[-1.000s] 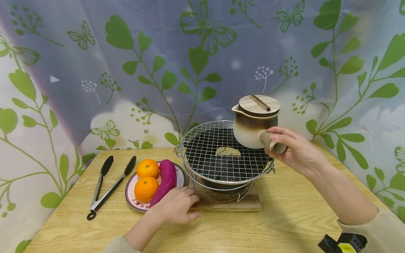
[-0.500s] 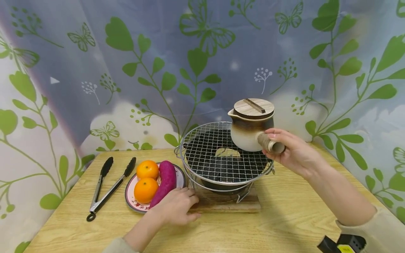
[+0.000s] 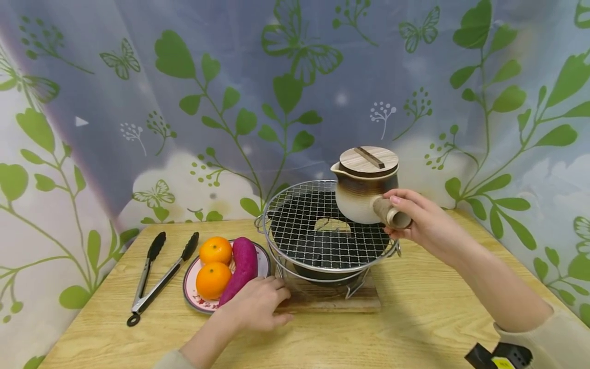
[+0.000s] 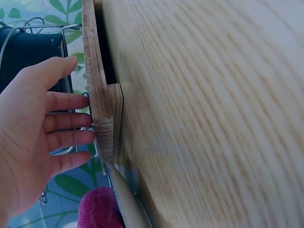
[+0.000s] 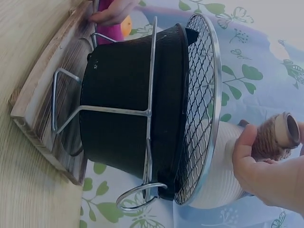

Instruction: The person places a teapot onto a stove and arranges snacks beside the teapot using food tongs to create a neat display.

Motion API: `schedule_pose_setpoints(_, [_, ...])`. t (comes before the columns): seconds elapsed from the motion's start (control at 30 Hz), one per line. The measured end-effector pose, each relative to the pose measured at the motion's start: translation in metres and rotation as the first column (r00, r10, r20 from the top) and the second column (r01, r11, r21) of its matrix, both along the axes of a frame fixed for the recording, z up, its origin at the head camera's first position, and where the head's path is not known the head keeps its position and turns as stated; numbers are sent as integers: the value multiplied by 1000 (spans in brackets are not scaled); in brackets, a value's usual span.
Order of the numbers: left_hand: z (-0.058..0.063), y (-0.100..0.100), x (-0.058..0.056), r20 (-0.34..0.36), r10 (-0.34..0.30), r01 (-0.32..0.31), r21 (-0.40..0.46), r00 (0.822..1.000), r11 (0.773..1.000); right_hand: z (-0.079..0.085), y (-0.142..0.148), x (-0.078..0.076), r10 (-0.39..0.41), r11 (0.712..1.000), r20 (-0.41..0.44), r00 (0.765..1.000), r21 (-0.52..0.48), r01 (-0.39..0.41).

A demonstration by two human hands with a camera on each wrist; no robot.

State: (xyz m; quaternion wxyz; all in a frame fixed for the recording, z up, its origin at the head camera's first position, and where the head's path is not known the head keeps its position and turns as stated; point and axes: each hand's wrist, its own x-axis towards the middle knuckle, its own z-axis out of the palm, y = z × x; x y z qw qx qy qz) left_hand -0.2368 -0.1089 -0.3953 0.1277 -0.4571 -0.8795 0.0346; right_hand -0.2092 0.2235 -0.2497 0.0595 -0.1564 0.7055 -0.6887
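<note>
Largest of what we see is the printed backdrop, hanging behind the table. On the table we find the black stove in its wire stand, topped by a round mesh that gives, we judge, a flat resting place over the stove's mouth. Beneath the stand lies a wooden board, probably there to shield the table from heat. To its left we have the plate, and farther left the tongs, arms spread and joined end toward us — handy to pick up, we would say.

The pot is upright over the right part of the mesh, its lid on; whether its base touches the wires, we cannot tell. The right grip is wrapped round the cord-bound handle, a hold that likely helps level the pot. The left grip holds nothing — its fingers lie loosely extended at the board's left end, apparently touching it, perhaps for steadiness. Smaller again, the purple sweet potato, the front orange and the rear orange share the plate, whose rim presumably stops them rolling.
</note>
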Motion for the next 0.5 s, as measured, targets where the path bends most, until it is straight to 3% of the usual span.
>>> schedule_pose_setpoints(0.17, [-1, 0, 0, 3, 7, -7, 1, 1000, 1000, -4, 3, 2, 7, 998, -85, 996, 60, -2])
schedule_pose_setpoints(0.3, [0, 0, 0, -1, 2, -2, 5, 1000, 1000, -8, 9, 2, 20, 999, -127, 992, 43, -15])
schedule_pose_setpoints(0.5, [0, 1, 0, 3, 1, -1, 2, 1000, 1000, -12, 17, 4, -51, 994, -162, 985, 85, 66])
